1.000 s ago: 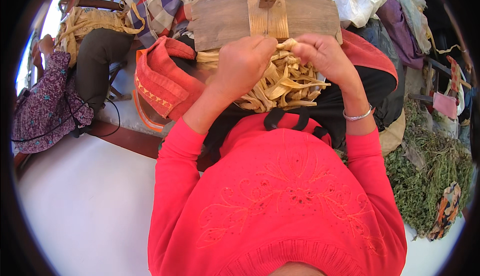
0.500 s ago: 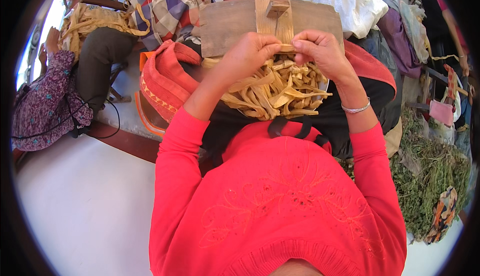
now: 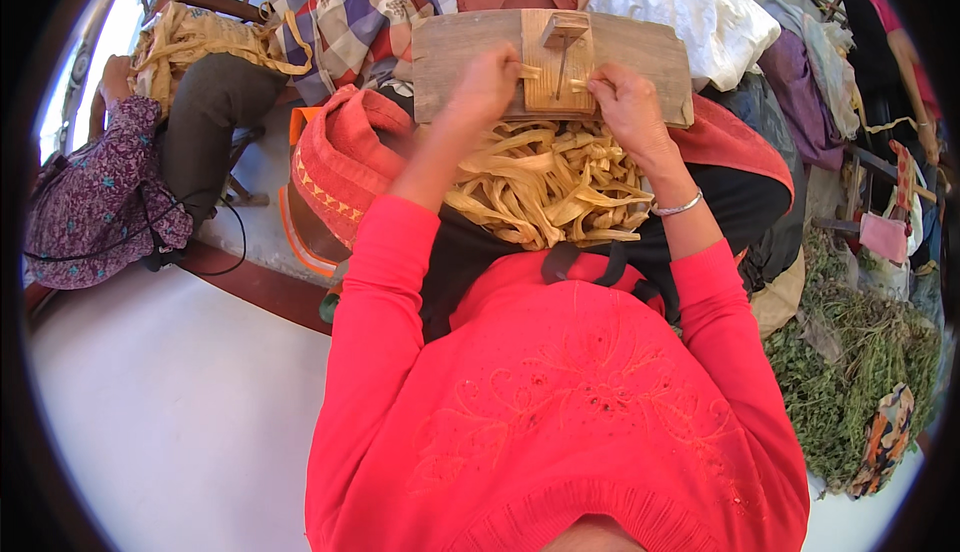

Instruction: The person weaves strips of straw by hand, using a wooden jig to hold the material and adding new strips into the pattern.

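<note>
A wooden board [image 3: 455,47] with a paler centre plank [image 3: 545,95] lies across my lap. From a small wood block [image 3: 565,27] on it, a thin dark metal rod [image 3: 562,67] runs toward me. On the rod's left my left hand [image 3: 487,82], smeared by motion, is closed with a short end of yellow-brown strip [image 3: 528,72] sticking out. My right hand [image 3: 627,102] pinches another strip end [image 3: 578,85] on the right side. Whether these ends belong to one strip cannot be told. Below the board a heap of soft, dried-looking plant strips [image 3: 550,187] sits on my lap.
Red towels [image 3: 345,152] drape both sides of my lap. A white sack [image 3: 685,17] stands beyond the board at right, and cut green plants [image 3: 850,382] are piled on the right floor. Another person's patterned sleeve [image 3: 110,192] shows at left, near a bundle of strips [image 3: 200,52].
My hands have moved apart; before, they met over a strip at the board's near edge. Both are now over the board, beside the rod, which now shows.
</note>
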A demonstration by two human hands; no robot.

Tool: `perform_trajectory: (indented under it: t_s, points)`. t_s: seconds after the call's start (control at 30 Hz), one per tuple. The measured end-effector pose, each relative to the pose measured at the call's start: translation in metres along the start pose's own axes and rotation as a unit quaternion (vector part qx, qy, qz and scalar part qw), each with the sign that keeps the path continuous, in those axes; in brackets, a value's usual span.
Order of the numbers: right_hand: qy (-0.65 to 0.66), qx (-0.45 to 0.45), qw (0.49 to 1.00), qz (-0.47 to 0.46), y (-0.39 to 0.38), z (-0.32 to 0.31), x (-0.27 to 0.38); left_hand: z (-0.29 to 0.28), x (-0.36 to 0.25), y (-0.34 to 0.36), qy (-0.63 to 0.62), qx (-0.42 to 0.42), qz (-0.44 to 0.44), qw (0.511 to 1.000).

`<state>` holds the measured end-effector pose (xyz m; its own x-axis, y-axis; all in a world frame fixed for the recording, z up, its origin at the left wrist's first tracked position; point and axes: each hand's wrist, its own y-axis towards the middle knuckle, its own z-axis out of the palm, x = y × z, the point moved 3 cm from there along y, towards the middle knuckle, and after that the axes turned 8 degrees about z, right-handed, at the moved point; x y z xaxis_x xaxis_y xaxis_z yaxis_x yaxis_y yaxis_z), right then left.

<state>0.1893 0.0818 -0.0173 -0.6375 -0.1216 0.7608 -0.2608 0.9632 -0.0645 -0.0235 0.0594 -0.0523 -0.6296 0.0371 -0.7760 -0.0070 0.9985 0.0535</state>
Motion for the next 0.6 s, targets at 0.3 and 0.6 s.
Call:
perform_trajectory:
  t_s: [0.3,0.6]
  points:
    - [-0.055,-0.158,0.950,-0.264,-0.047,-0.018,0.070,0.011,-0.091,-0.055,-0.383,0.028,-0.064,0.921]
    - [-0.058,0.010,0.989,-0.133,-0.050,-0.049,0.041,-0.029,-0.096,-0.079,-0.305,0.169,0.008,0.937]
